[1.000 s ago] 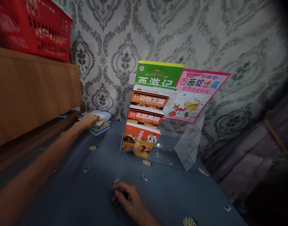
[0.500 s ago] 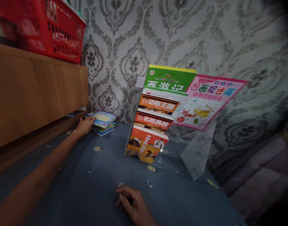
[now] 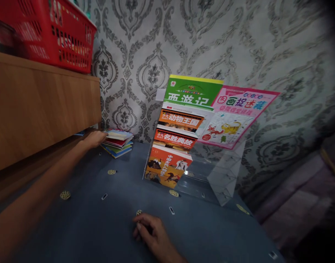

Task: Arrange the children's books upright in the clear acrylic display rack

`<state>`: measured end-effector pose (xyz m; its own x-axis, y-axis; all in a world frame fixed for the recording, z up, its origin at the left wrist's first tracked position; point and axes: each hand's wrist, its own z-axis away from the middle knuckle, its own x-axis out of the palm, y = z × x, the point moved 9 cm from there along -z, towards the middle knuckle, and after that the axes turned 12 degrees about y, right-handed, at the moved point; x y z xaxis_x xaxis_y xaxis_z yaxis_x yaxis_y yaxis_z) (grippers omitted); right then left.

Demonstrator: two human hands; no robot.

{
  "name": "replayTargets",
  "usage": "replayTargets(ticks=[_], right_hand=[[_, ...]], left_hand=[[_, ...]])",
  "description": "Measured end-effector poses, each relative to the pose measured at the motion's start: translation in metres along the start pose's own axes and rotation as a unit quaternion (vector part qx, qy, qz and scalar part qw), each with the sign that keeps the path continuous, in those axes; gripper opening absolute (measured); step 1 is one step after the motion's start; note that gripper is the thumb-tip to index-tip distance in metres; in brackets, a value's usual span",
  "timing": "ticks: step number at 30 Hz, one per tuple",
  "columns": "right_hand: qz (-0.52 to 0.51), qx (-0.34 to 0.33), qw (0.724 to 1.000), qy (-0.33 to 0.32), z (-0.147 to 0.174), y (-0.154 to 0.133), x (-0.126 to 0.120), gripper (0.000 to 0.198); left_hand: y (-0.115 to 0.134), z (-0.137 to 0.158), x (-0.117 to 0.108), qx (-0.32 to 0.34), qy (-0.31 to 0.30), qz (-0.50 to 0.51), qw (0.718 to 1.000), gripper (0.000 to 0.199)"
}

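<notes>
At the far left, my left hand (image 3: 94,138) is closed on the left edge of the upper books (image 3: 120,135) of a small pile. Those books are slightly lifted and fanned at that side; how many it grips is hidden. Under them, green and blue books (image 3: 118,151) lie flat on the dark blue surface. My right hand (image 3: 154,235) rests near the front with fingers loosely curled, a gap showing inside the thumb, and nothing visible in it. Ahead of it stands a clear tiered rack (image 3: 223,179) holding an orange book (image 3: 167,166), other orange-covered books and a green book (image 3: 193,89).
A pink picture book (image 3: 233,120) leans in the rack's right side. Left of the pile stands a wooden cabinet (image 3: 44,109) with a red basket (image 3: 71,40) on top. Patterned wallpaper (image 3: 153,69) rises behind. The patterned dark blue surface (image 3: 101,226) spreads in front.
My left hand has gone from lying flat on the top book to closing on the pile's left edge, and the upper books have risen slightly. My right hand stays put. The view has shifted slightly.
</notes>
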<state>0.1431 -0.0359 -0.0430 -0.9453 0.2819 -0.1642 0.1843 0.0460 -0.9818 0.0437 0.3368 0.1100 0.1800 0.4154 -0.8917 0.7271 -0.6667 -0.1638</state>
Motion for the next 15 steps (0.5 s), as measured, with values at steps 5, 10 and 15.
replayTargets(ticks=[5,10,15], right_hand=[[-0.003,0.002,1.000,0.004,0.000,0.001,-0.001,0.058],[0.002,-0.001,1.000,-0.002,0.000,-0.003,-0.001,0.061],[0.004,0.008,1.000,0.007,0.001,-0.008,-0.002,0.060]], left_hand=[[-0.005,0.009,-0.030,-0.073,0.063,-0.001,0.995,0.039],[-0.017,0.030,-0.054,-0.140,0.122,0.029,0.982,0.040],[-0.027,0.064,-0.056,-0.183,0.168,0.106,0.963,0.036]])
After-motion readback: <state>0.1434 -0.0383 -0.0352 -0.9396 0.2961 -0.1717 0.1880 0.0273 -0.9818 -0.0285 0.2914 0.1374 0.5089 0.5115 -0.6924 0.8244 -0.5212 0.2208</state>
